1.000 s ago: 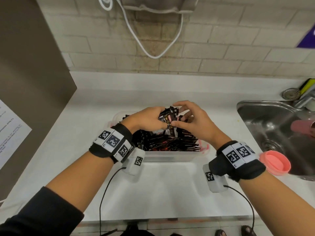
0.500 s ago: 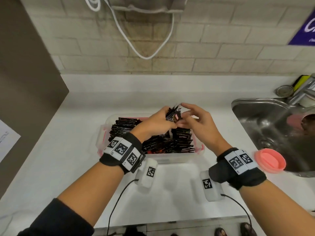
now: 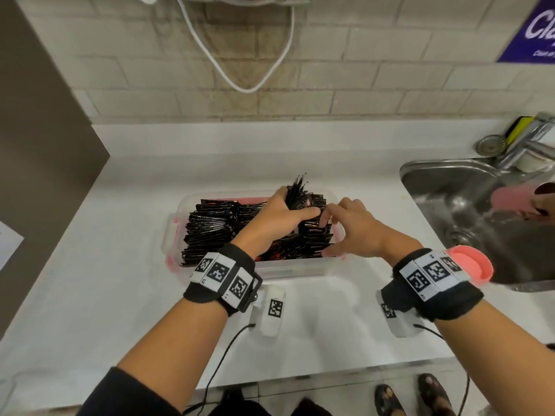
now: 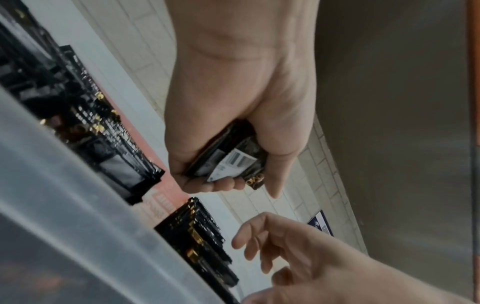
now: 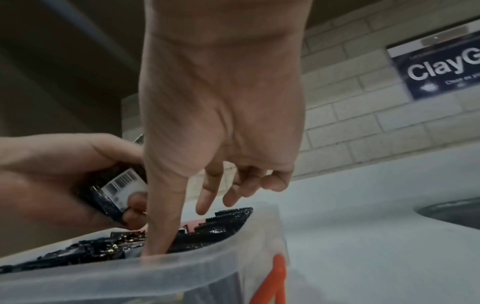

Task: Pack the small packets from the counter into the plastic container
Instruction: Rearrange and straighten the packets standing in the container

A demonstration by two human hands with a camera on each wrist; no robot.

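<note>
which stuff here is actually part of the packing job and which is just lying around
Part of the job:
- plastic container on the counter
- rows of black packets standing in it
- bundle of packets gripped in the left hand
- right hand, fingers reaching down among the packed rows

Just lying about:
- pink lid at the sink's edge
- sink
- white cord on the wall
- purple sign

Black packets with gold lettering and red accents filled the clear container with its red-orange clips, a white barcode label showed on the held bundle (black as well), and the counter gleamed white beside the pink lid.
</note>
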